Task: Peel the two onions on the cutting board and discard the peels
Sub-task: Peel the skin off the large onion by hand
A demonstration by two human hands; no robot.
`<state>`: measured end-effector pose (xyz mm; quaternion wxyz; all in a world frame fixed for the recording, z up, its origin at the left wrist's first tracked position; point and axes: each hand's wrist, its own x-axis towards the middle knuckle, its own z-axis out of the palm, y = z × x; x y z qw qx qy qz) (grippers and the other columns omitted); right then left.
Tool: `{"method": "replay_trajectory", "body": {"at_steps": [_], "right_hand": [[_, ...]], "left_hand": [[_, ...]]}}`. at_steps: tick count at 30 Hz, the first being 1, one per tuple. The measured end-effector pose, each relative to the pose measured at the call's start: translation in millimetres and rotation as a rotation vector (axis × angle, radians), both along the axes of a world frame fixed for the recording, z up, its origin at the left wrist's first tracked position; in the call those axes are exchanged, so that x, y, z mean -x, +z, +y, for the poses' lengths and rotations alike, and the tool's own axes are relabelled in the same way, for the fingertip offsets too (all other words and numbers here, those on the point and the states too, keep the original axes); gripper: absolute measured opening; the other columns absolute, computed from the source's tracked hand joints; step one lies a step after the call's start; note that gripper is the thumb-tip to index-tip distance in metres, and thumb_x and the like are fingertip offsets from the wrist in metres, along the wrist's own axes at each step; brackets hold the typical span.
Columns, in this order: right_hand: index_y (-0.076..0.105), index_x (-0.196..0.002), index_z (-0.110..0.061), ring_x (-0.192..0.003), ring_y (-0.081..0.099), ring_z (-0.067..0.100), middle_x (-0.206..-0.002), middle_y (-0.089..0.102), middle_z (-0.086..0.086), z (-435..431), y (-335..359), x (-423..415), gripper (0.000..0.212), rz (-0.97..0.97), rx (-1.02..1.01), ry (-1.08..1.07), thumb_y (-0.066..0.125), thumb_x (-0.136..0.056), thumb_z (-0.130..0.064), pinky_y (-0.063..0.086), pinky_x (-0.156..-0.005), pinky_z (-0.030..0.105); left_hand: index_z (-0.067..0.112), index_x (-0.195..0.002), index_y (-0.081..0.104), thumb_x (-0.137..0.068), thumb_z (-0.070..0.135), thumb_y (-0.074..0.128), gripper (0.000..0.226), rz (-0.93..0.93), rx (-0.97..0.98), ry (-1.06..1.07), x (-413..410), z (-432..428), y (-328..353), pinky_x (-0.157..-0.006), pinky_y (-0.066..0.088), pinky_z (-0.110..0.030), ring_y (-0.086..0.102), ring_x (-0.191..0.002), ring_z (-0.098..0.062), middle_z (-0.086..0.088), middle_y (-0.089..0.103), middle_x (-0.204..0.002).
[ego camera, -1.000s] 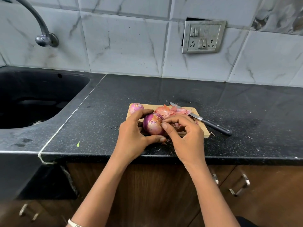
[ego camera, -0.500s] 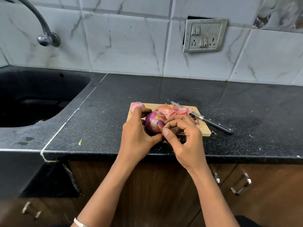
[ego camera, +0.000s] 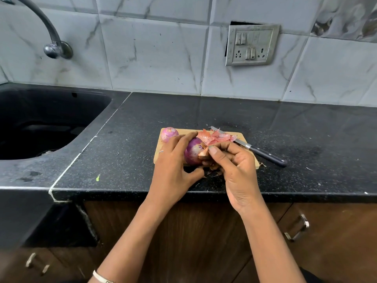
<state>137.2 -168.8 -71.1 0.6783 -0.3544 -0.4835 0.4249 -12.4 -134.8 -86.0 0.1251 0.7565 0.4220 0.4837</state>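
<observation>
Right, the left hand (ego camera: 173, 166) cups the onion (ego camera: 192, 153) over the board (ego camera: 186, 131) near its front edge, while the right hand (ego camera: 234, 166) pinches a flap of skin (ego camera: 203, 153) at its top. The other onion (ego camera: 169, 134) sits at the far-left corner, peels (ego camera: 217, 137) heaped beside the knife (ego camera: 263, 154).

Domestic kitchen. Evidence: a black speckled stone surface (ego camera: 224, 111) with a dark sink (ego camera: 51, 111) set into it at the left, a curved metal tap (ego camera: 52, 37) on the wall, marble-patterned tiles (ego camera: 153, 58) carrying a switch-and-socket plate (ego camera: 252, 45), wood-grain cabinet fronts (ego camera: 193, 231) with metal handles (ego camera: 296, 227) below, and a wooden cutting board (ego camera: 187, 131) with a knife (ego camera: 265, 155).
</observation>
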Motion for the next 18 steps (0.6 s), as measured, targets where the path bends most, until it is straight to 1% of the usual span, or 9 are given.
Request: {"method": "replay_trajectory", "body": {"at_steps": [2, 4, 5, 7, 9, 11, 13, 15, 18], "right_hand": [[0.069, -0.104, 0.003, -0.084, 0.073, 0.023, -0.092, 0.076, 0.017, 1, 1, 1, 0.021, 0.016, 0.021, 0.007, 0.069, -0.089, -0.012, 0.058, -0.075, 0.032], [0.07, -0.103, -0.002, -0.084, 0.072, 0.023, -0.092, 0.077, 0.015, 2, 1, 2, 0.02, 0.008, 0.038, 0.003, 0.07, -0.088, -0.016, 0.056, -0.076, 0.035], [0.071, -0.101, -0.006, -0.081, 0.072, 0.021, -0.09, 0.076, 0.012, 2, 1, 2, 0.019, 0.008, 0.046, 0.002, 0.071, -0.087, -0.018, 0.054, -0.073, 0.033], [0.071, -0.1, -0.008, -0.075, 0.07, 0.019, -0.086, 0.076, 0.009, 3, 2, 2, 0.018, 0.016, 0.059, 0.003, 0.071, -0.085, -0.019, 0.047, -0.063, 0.026], [0.071, -0.101, -0.006, -0.071, 0.068, 0.018, -0.087, 0.076, 0.01, 3, 3, 1, 0.02, 0.037, 0.062, 0.017, 0.07, -0.085, -0.019, 0.042, -0.053, 0.021], [0.07, -0.102, -0.005, -0.069, 0.067, 0.018, -0.092, 0.075, 0.013, 5, 4, -1, 0.017, 0.051, 0.065, 0.037, 0.068, -0.089, -0.015, 0.038, -0.048, 0.02], [0.07, -0.1, -0.005, -0.065, 0.065, 0.017, -0.094, 0.075, 0.015, 7, 5, -2, 0.011, 0.063, 0.072, 0.049, 0.065, -0.092, -0.012, 0.035, -0.045, 0.019], [0.071, -0.094, -0.008, -0.06, 0.064, 0.014, -0.088, 0.075, 0.011, 10, 8, -2, 0.007, 0.091, 0.084, 0.043, 0.064, -0.093, -0.01, 0.032, -0.041, 0.017], [0.069, -0.093, -0.01, -0.055, 0.063, 0.011, -0.081, 0.074, 0.003, 13, 10, -1, 0.007, 0.114, 0.096, 0.024, 0.062, -0.095, -0.007, 0.029, -0.037, 0.015]], "left_hand": [[0.022, -0.145, 0.051, -0.072, 0.021, 0.079, 0.079, -0.009, 0.026, -0.044, 1, 1, -1, -0.1, 0.038, -0.01, 0.049, -0.12, -0.003, 0.006, 0.055, -0.131], [0.022, -0.149, 0.048, -0.076, 0.017, 0.082, 0.081, 0.005, 0.025, -0.063, 2, 3, -1, -0.1, 0.033, -0.003, 0.043, -0.119, 0.004, 0.005, 0.054, -0.133], [0.022, -0.151, 0.045, -0.078, 0.017, 0.082, 0.082, 0.011, 0.025, -0.078, 2, 4, -1, -0.101, 0.031, -0.002, 0.042, -0.12, 0.005, 0.005, 0.053, -0.135], [0.023, -0.155, 0.039, -0.082, 0.016, 0.081, 0.084, -0.001, 0.042, -0.131, 2, 5, 0, -0.108, 0.035, -0.011, 0.043, -0.127, 0.003, 0.005, 0.051, -0.141], [0.025, -0.157, 0.034, -0.084, 0.014, 0.081, 0.087, -0.015, 0.065, -0.177, 2, 6, -1, -0.113, 0.038, -0.02, 0.046, -0.132, -0.001, 0.005, 0.052, -0.143], [0.024, -0.158, 0.033, -0.085, 0.015, 0.081, 0.088, -0.029, 0.082, -0.191, 1, 7, -2, -0.111, 0.039, -0.019, 0.05, -0.131, -0.003, 0.007, 0.053, -0.142], [0.017, -0.151, 0.038, -0.083, 0.018, 0.083, 0.081, -0.056, 0.094, -0.185, 0, 6, -1, -0.106, 0.041, -0.014, 0.053, -0.126, 0.002, 0.012, 0.054, -0.136], [0.016, -0.14, 0.041, -0.081, 0.021, 0.085, 0.073, -0.083, 0.085, -0.181, -1, 6, 0, -0.1, 0.042, -0.01, 0.055, -0.119, 0.005, 0.018, 0.054, -0.127], [0.015, -0.135, 0.045, -0.079, 0.021, 0.087, 0.07, -0.106, 0.085, -0.19, 0, 7, 1, -0.102, 0.045, -0.013, 0.057, -0.119, 0.003, 0.019, 0.055, -0.125]]}}
